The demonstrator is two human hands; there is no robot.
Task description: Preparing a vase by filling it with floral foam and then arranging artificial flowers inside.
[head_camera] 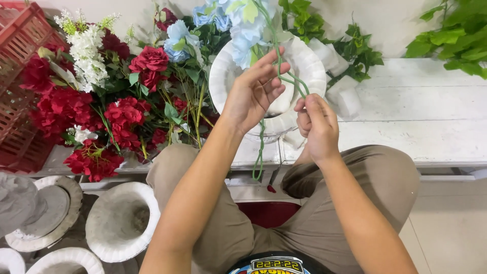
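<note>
While the left hand [253, 91] steadies the green stems [284, 76] of the pale blue flowers [243, 25], the right hand [317, 124] pinches the same stems lower down, seemingly so they can be bent or twisted together without the blooms shifting. Both hands work just above a white vase [314, 66] on the white bench [431, 111], which keeps the bunch over its mouth. On the left hand the fingers spread loosely, thumb and forefinger closed on a stem, palm turned toward the camera. Fingers of the right hand curl tight, knuckles up, gripping the loop of stem. A loose stem end hangs down past the bench edge. Red flowers [101, 111] lie heaped to the left, beside a red crate [20, 61].
</note>
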